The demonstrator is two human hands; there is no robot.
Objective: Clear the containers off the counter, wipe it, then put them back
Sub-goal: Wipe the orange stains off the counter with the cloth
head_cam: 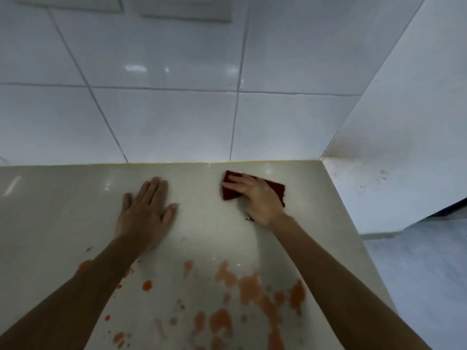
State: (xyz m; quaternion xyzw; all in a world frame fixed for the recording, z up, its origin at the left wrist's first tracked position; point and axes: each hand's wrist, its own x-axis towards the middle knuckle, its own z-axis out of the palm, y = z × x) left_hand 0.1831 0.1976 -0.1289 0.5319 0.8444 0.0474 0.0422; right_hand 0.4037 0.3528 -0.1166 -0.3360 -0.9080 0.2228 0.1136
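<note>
A pale grey counter point(63, 198) fills the lower half of the view, and no containers are in sight. My right hand point(257, 198) presses a dark red cloth point(231, 190) flat on the counter near its back edge. My left hand point(145, 210) lies flat on the counter with its fingers together, palm down, holding nothing. Orange-red smears and drops point(250, 289) cover the near part of the counter, between and below my forearms.
A white tiled wall point(164, 122) rises behind the counter, with switch plates point(187, 11) at the top. The counter ends at a right edge point(353, 236); beyond it stand a stained white wall point(379, 178) and a grey floor point(429, 274).
</note>
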